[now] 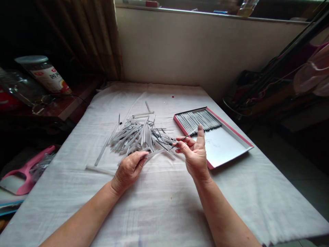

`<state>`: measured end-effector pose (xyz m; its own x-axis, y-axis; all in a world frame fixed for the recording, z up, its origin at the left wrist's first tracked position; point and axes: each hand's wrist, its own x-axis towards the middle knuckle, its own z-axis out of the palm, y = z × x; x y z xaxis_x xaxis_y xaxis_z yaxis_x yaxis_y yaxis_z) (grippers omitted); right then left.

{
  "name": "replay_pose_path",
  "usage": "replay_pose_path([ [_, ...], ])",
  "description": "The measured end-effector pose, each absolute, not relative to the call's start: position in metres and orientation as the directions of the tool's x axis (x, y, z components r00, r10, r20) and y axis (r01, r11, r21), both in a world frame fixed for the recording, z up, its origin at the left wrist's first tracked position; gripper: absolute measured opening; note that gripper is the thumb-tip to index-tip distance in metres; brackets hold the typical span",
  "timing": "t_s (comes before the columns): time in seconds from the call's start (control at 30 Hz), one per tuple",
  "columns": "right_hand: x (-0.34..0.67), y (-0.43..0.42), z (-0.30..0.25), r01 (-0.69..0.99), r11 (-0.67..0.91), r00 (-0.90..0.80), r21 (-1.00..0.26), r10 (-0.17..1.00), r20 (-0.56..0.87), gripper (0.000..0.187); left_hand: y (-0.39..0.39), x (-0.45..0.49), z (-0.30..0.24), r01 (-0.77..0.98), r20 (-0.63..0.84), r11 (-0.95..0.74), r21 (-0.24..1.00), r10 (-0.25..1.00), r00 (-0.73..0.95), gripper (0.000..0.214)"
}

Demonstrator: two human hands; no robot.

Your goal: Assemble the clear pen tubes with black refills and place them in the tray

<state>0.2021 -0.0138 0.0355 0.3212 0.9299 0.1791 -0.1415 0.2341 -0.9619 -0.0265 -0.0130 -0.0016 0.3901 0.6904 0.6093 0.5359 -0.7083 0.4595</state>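
A loose pile of clear plastic tubes and thin dark-tipped refills point(140, 134) lies on a white cloth over the table point(159, 202). My left hand point(130, 169) rests at the near edge of the pile, fingers closed on a clear tube point(154, 154). My right hand point(194, 152) is raised just right of the pile, thumb up, pinching a thin refill point(183, 138) that slants up to the right. A shallow red-edged tray point(226, 145) lies to the right, with a row of finished pieces point(199, 119) at its far end.
A wall and window sill run along the back, a curtain at the back left. On the left stand a labelled jar point(43, 73) and a pink-handled tool point(27, 171). Dark clutter and pink fabric point(312, 73) fill the right side.
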Motion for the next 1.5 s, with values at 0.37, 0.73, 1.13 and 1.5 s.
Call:
replay_pose_path([
  [0.37, 0.190, -0.020, 0.036, -0.113, 0.309, 0.341, -0.944, 0.905, 0.255, 0.093, -0.016, -0.024, -0.002, 0.527, 0.596, -0.712, 0.464, 0.691, 0.408, 0.019],
  [0.73, 0.179, -0.023, 0.020, 0.100, 0.425, 0.142, -0.900, 0.889, 0.435, 0.014, -0.022, -0.025, 0.002, 0.530, 0.563, -0.655, 0.538, 0.748, 0.353, 0.022],
  [1.13, 0.161, -0.032, 0.017, 0.329, 0.461, -0.355, -0.824, 0.869, 0.344, 0.017, -0.036, -0.065, 0.012, 0.364, 0.317, -0.285, 0.887, 0.948, -0.030, 0.026],
  [1.5, 0.129, -0.007, 0.005, 0.647, 0.590, -0.471, -0.482, 0.807, 0.355, 0.019, -0.001, -0.075, 0.002, 0.426, 0.322, -0.288, 0.858, 0.947, -0.007, 0.031],
])
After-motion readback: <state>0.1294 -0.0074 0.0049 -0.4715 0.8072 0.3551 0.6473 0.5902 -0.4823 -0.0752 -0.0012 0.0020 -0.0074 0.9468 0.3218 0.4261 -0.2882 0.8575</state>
